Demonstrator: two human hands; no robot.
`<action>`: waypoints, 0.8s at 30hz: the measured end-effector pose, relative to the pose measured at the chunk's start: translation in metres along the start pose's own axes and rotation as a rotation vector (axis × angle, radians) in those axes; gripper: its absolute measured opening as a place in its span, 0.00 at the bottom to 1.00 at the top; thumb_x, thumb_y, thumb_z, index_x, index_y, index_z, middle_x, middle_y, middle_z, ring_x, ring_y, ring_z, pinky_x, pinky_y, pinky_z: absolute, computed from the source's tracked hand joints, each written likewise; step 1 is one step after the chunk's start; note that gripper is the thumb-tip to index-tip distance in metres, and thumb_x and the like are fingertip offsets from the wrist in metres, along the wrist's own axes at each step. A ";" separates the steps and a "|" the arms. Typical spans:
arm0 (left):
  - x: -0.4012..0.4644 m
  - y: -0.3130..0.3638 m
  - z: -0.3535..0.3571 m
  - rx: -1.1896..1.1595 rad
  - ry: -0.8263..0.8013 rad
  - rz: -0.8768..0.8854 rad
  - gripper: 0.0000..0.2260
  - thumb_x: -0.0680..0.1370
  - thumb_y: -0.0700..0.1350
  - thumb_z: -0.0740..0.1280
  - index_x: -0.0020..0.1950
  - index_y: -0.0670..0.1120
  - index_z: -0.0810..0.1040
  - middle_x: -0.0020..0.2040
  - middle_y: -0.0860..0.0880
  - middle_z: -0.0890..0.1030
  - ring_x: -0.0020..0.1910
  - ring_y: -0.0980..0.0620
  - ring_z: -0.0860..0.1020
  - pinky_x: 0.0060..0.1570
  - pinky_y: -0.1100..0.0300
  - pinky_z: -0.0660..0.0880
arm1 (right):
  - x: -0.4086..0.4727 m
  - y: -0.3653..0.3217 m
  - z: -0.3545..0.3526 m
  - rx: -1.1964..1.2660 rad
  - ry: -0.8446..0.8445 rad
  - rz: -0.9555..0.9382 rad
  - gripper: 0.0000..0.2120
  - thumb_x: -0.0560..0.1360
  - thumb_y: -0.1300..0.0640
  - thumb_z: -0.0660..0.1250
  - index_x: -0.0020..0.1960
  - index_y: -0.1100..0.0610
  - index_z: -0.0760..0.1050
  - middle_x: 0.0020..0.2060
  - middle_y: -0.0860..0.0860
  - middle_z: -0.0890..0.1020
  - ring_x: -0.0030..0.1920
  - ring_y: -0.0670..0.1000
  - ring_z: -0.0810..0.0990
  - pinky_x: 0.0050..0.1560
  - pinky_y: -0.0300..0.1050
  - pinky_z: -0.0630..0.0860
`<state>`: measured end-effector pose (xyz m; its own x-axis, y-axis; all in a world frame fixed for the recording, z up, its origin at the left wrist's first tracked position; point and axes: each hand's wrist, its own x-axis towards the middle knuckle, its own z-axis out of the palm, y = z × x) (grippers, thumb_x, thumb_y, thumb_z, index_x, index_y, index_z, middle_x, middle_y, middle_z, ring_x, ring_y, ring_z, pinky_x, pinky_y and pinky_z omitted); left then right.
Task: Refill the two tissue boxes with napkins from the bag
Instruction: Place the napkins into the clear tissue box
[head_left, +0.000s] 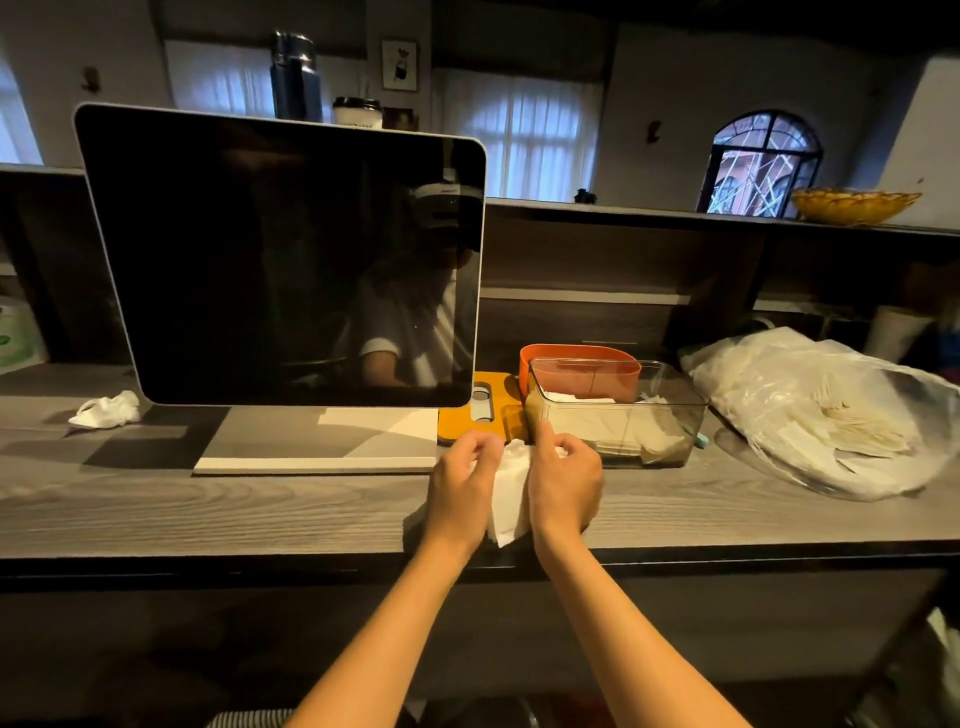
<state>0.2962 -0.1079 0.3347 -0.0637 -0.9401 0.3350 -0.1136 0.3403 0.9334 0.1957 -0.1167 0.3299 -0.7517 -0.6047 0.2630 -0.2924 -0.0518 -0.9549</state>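
Napkins, a white folded stack, are held between both hands just above the near edge of the grey wood-grain surface. Left hand: fingers curled, grip clamped on the left side of the stack near its top. Right hand: fingers curled, grip clamped on the right side of the stack, level with the left.

Just beyond the right grip stands a clear box, open at the top, with napkins lying in its bottom. An orange box sits directly behind the clear one, touching or nearly touching it; contents not visible. An orange lid with a slotted opening lies flat just beyond the left grip, beside the clear box.

Well to the right of the grips lies a clear plastic bag holding a heap of white napkins, resting on the surface.

Left of and beyond the grips stands a dark, switched-off screen on a pale flat base. A crumpled white tissue lies far to the left.

On the raised shelf beyond: a dark flask, a lidded paper cup, a yellow bowl.

No brand, label or writing can be read on any item.
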 end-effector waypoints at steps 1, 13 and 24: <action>-0.004 0.000 -0.002 0.031 -0.089 0.006 0.10 0.81 0.56 0.62 0.57 0.53 0.75 0.50 0.61 0.77 0.48 0.62 0.77 0.41 0.72 0.73 | 0.000 -0.002 -0.002 0.001 0.054 0.016 0.19 0.79 0.44 0.63 0.35 0.53 0.77 0.32 0.47 0.80 0.35 0.46 0.78 0.34 0.42 0.73; 0.007 -0.004 0.012 -0.097 0.117 -0.067 0.08 0.81 0.45 0.66 0.59 0.51 0.76 0.57 0.52 0.78 0.55 0.55 0.76 0.38 0.74 0.74 | 0.017 0.012 -0.026 0.233 -0.426 0.055 0.05 0.80 0.55 0.63 0.52 0.50 0.78 0.51 0.47 0.79 0.54 0.49 0.78 0.49 0.42 0.79; 0.006 -0.007 0.028 -0.198 0.159 -0.108 0.12 0.82 0.39 0.62 0.64 0.51 0.74 0.57 0.52 0.79 0.51 0.56 0.79 0.36 0.71 0.75 | 0.019 0.013 -0.029 0.165 -0.377 0.023 0.03 0.78 0.53 0.67 0.46 0.49 0.78 0.44 0.44 0.81 0.47 0.44 0.78 0.44 0.38 0.74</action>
<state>0.2693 -0.1154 0.3271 0.0967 -0.9676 0.2331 0.0861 0.2415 0.9666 0.1602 -0.1060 0.3267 -0.4792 -0.8543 0.2014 -0.1563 -0.1427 -0.9773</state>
